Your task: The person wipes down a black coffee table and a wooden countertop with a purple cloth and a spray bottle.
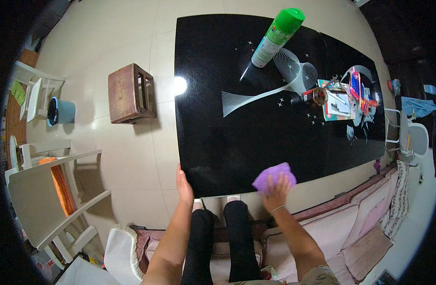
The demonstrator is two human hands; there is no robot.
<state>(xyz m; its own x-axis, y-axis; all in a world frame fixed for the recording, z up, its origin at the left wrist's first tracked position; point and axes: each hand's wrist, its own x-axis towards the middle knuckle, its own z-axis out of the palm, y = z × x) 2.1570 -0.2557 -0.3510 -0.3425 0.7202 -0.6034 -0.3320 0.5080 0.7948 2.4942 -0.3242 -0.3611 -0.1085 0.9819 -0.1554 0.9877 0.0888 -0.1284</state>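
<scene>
Cloth (274, 170), purple and bunched, is held at the near edge of the black table (208, 137), between its two near corners, under the right hand (278, 190). Its fingers are spread over the fabric; whether any fold is pinched by the thumb cannot be told. The left hand (184, 186) is set against the left edge, close to the near left corner, with its fingers seemingly straight and pressed together; whether any fingertip is hooked under the edge cannot be seen.

The work with the cloth is judged to be under way rather than finished, since the hand is kept on the cloth and the cloth on the table. How much of the surface has been passed over cannot be told: no clear wet or dry boundary is shown. Toward the far edge a green-capped spray can (277, 39) is stood, and toward the right edge a brown jar (318, 96), papers (337, 105) and a red and blue packet (355, 86) are gathered. The spots covered by these are judged not yet reached, as nothing there has been set aside
</scene>
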